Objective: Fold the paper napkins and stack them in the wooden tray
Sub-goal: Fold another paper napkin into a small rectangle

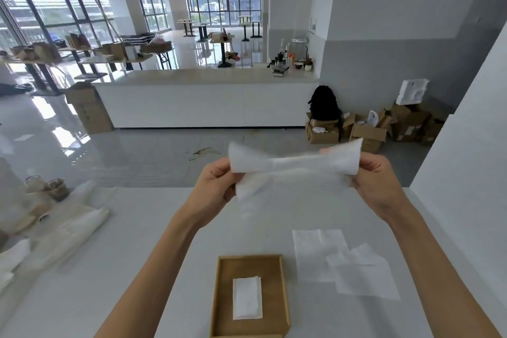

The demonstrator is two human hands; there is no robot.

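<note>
I hold a white paper napkin [293, 170] stretched in the air above the far part of the white table [137, 255]. My left hand [216, 186] pinches its left end and my right hand [381, 184] pinches its right end. The napkin's upper part is curled over and its lower part hangs blurred. Near the table's front edge stands a wooden tray [282, 296] with a folded napkin [247, 298] lying flat inside it. Two unfolded napkins [343, 263] lie overlapping on the table to the right of the tray.
Clear plastic wrapping [65, 230] and brown cups [46, 189] lie at the table's left side. A white wall [466, 173] borders the table on the right. Beyond the table are a long white counter [208, 99] and cardboard boxes [370, 129] on the floor.
</note>
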